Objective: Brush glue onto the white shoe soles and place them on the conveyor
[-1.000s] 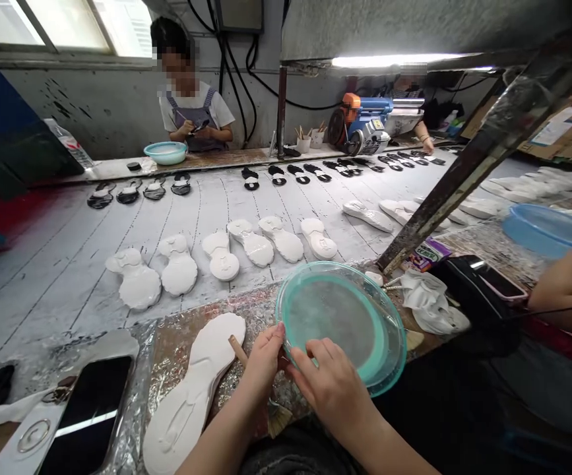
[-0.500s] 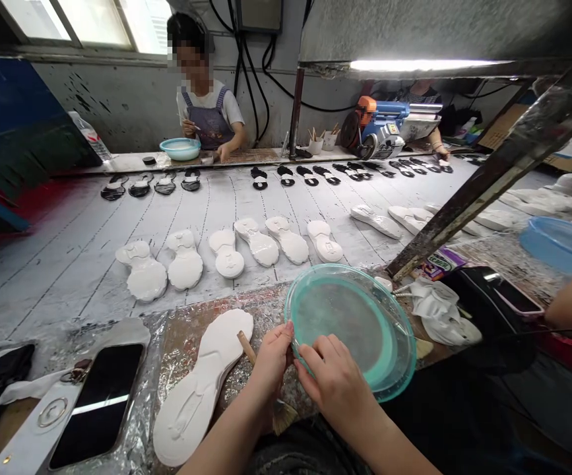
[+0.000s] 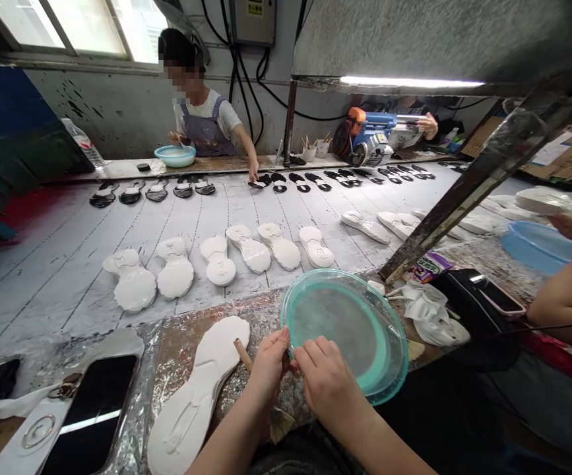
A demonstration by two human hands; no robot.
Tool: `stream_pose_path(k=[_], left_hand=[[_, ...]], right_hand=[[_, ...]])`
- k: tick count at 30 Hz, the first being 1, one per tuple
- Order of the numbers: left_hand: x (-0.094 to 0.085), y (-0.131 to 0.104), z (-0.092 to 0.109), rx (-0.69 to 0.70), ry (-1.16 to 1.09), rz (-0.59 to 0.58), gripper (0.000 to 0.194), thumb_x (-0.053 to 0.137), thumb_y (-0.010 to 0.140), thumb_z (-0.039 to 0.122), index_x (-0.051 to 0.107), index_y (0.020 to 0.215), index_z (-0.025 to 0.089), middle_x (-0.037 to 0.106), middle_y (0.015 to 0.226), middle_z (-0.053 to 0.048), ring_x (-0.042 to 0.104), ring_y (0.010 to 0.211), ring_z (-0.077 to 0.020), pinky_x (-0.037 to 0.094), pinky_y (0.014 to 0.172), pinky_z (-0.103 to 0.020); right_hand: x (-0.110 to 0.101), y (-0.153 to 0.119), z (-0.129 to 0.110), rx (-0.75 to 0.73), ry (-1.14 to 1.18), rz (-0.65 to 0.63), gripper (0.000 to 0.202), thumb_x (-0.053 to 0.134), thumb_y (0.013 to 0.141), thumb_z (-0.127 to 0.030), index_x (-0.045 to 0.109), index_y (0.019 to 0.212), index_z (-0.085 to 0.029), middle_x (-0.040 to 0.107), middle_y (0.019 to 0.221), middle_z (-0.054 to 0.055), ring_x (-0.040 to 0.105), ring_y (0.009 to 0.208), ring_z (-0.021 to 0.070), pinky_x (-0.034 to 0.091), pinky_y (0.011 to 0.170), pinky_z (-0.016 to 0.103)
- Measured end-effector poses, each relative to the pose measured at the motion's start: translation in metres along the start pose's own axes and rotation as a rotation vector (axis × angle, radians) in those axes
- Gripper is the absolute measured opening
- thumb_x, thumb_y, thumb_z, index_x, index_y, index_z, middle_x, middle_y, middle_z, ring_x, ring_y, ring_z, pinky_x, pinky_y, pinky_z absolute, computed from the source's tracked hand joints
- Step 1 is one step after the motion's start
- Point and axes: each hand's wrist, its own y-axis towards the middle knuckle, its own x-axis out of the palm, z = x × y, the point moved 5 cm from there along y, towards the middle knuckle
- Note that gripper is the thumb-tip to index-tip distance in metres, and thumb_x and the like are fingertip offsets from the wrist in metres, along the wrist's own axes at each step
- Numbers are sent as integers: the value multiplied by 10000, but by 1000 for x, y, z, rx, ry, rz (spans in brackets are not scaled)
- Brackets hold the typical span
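My left hand (image 3: 269, 359) is closed at the near left rim of a green basin (image 3: 286, 316) covered with clear plastic film. A wooden-handled brush (image 3: 282, 423) passes under that hand, its handle end showing above and its bristles below. My right hand (image 3: 322, 369) is beside it, fingers bent together at the same rim; what the fingertips pinch is too small to make out. Left of my hands lies a white sole (image 3: 194, 396) on the plastic-covered edge. Beyond the basin, white soles (image 3: 272, 245) stand in a row on the grey surface.
A black phone (image 3: 92, 415) lies at the left. On the right are a white cloth (image 3: 431, 310), another phone (image 3: 497, 293), a blue basin (image 3: 540, 247) and a person's arm. A slanted metal post (image 3: 468, 191) rises there. Across, a person reaches toward black sandal pieces (image 3: 278, 183).
My right hand's fingers have closed in at the rim, nearer my left hand. The person opposite has stretched an arm to the black pieces. The view has shifted slightly.
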Motion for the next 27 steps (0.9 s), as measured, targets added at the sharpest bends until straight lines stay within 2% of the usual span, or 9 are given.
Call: stream_pose_path(k=[4, 10, 15, 20, 23, 27], left_hand=[[0, -1, 1, 14, -8, 13, 488, 793, 634, 590, 533, 645, 178, 357, 500, 84, 274, 476, -65, 252, 450, -208], [5, -5, 7, 17, -16, 11, 451, 803, 633, 572, 588, 679, 179, 491, 582, 40, 372, 568, -95, 293, 501, -204], [3, -4, 5, 21, -9, 15, 458, 800, 633, 583, 594, 669, 175, 449, 560, 46, 270, 531, -86, 229, 486, -233], [2, -6, 4, 33, -1, 34, 441, 756, 696, 589, 574, 656, 189, 421, 529, 53, 251, 518, -92, 237, 497, -256], [3, -5, 4, 38, -5, 23, 432, 754, 702, 588, 591, 681, 188, 455, 540, 50, 300, 510, -97, 281, 512, -263], [3, -3, 3, 36, -9, -7, 449, 758, 681, 607, 607, 717, 185, 515, 582, 33, 412, 538, -121, 330, 513, -260]], right_hand=[[-1, 0, -2, 10, -20, 9, 231, 408, 937, -67, 528, 775, -178, 489, 760, 41, 396, 728, 219, 279, 677, 349], [-2, -3, -5, -8, -70, 43, 206, 436, 988, -94, 594, 875, -162, 538, 805, 49, 429, 762, 222, 314, 698, 362], [-1, -3, -5, -43, -41, 43, 229, 422, 988, -74, 604, 869, -147, 531, 787, 56, 425, 758, 223, 301, 688, 356], [0, -4, -7, -41, 7, 22, 277, 373, 968, -58, 590, 821, -147, 522, 774, 65, 410, 746, 228, 300, 681, 363], [-6, -6, -10, -65, 41, 22, 283, 378, 975, -80, 567, 779, -160, 519, 764, 57, 423, 746, 222, 323, 689, 358], [-27, 0, -2, -36, 114, 85, 200, 419, 1001, -108, 603, 926, -131, 568, 865, 76, 478, 820, 216, 380, 770, 354]])
